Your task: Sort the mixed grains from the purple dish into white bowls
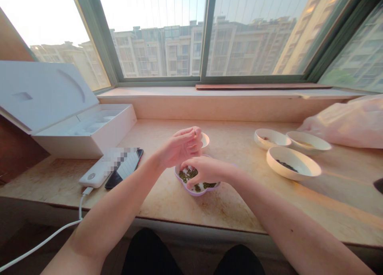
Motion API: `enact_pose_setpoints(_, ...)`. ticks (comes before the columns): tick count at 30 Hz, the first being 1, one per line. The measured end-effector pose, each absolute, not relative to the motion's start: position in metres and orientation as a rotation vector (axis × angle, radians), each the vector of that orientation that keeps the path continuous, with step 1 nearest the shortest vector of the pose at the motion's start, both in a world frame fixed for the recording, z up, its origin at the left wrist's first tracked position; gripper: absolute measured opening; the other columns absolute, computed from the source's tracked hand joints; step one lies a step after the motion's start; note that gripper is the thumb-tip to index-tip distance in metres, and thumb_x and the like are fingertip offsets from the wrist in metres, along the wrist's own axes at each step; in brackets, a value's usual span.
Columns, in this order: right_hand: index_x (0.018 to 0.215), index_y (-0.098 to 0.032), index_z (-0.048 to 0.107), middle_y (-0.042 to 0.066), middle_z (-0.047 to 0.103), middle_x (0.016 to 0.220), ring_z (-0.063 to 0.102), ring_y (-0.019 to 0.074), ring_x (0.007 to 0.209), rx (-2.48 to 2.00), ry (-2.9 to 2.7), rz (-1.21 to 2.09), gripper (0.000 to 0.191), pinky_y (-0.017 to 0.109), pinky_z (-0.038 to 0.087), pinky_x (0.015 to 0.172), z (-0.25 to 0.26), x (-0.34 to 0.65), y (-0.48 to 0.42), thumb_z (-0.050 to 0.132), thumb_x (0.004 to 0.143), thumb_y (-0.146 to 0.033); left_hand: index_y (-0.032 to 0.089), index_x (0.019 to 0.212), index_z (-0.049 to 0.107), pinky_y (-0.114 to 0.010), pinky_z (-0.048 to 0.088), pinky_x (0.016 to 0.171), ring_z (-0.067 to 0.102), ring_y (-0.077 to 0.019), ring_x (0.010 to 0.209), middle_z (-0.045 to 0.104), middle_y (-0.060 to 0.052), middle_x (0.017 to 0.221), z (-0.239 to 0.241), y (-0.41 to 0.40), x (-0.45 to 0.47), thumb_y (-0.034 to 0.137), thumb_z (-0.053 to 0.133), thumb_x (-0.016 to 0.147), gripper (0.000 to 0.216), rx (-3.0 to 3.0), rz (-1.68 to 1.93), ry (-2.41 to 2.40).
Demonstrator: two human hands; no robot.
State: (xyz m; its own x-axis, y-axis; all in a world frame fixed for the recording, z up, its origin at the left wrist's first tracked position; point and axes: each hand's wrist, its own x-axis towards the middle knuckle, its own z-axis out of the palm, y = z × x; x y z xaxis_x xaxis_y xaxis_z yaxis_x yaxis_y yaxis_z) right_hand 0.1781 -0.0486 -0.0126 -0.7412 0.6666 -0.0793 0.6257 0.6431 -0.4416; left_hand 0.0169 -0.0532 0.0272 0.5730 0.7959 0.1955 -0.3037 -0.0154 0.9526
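Note:
My left hand (185, 145) is raised just behind the dish, palm turned inward and fingers curled together. A tiny dark-green speck, which looks like a mung bean (195, 133), shows at its fingertips. My right hand (206, 170) reaches down into a lilac, scallop-edged dish (197, 193), thumb and fingers apart over the mung beans (189, 173) spread on its white bottom. The back of that dish is covered by my hands. Behind my left hand, part of a small pale bowl (205, 140) shows; its contents are hidden.
On the right stand three cream bowls, the nearest (293, 165) with dark bits inside, beside a pale plastic bag (350, 121). At left are an open white box (110, 127), a white power bank (94, 173) with a cable, and a phone (127, 171). The counter's edge runs close to my knees.

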Motion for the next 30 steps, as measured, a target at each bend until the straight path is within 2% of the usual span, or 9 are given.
enact_pose_setpoints(7,0.102,-0.026,0.078,0.002,0.075,0.098,0.064,0.021,0.087,-1.031,-2.72,0.68,0.018,0.03,0.042,0.071,-0.018,0.176,-0.049,0.081,0.085,-0.033,0.022,0.087,0.049,-0.022,0.029,0.053,0.026,-0.0082,0.055,0.025,0.007,0.068,0.024,-0.045,0.017,0.048,0.071,0.091,0.034,1.313,1.01,0.471)
enact_pose_setpoints(11,0.088,-0.024,0.077,0.004,0.071,0.097,0.062,0.0195,0.084,-0.982,-2.68,0.678,0.007,0.03,0.041,0.069,-0.02,0.177,-0.048,0.079,0.085,-0.029,0.02,0.085,0.053,-0.023,0.032,0.058,0.036,-0.0083,0.059,0.04,0.006,0.068,0.011,-0.028,0.018,0.039,0.067,0.095,0.026,1.593,1.167,0.735)
enact_pose_setpoints(14,0.084,-0.023,0.076,0.004,0.071,0.09,0.061,0.0196,0.08,-1.032,-2.675,0.694,0.008,0.031,0.039,0.065,-0.02,0.176,-0.048,0.079,0.084,-0.03,0.019,0.084,0.06,-0.025,0.036,0.065,0.047,-0.011,0.066,0.053,0.004,0.07,-0.001,-0.017,0.019,0.026,0.063,0.096,0.014,1.979,1.183,1.131)
enact_pose_setpoints(19,0.084,-0.022,0.076,0.002,0.072,0.082,0.061,0.0179,0.075,-1.072,-2.729,0.741,0.005,0.03,0.038,0.063,-0.019,0.174,-0.046,0.077,0.085,-0.027,0.019,0.088,0.064,-0.031,0.044,0.08,0.059,-0.0168,0.079,0.067,-0.002,0.083,-0.016,-0.005,0.019,0.023,0.055,0.099,0.015,2.328,1.015,1.419)
enact_pose_setpoints(24,0.087,-0.022,0.079,0.002,0.074,0.085,0.063,0.0176,0.077,-1.1,-2.76,0.765,0.009,0.029,0.04,0.065,-0.02,0.174,-0.043,0.077,0.086,-0.031,0.019,0.09,0.067,-0.039,0.044,0.098,0.063,-0.0219,0.096,0.07,-0.006,0.097,-0.025,0.006,0.018,0.024,0.055,0.1,0.017,2.393,0.959,1.564)
enact_pose_setpoints(30,0.084,-0.02,0.081,0.003,0.077,0.085,0.068,0.0177,0.078,-1.111,-2.634,0.93,0.007,0.028,0.045,0.068,-0.018,0.176,-0.041,0.076,0.084,-0.026,0.019,0.089,0.07,-0.042,0.044,0.099,0.064,-0.023,0.096,0.07,-0.006,0.097,-0.03,0.014,0.017,0.024,0.056,0.1,0.018,2.363,0.912,1.602)
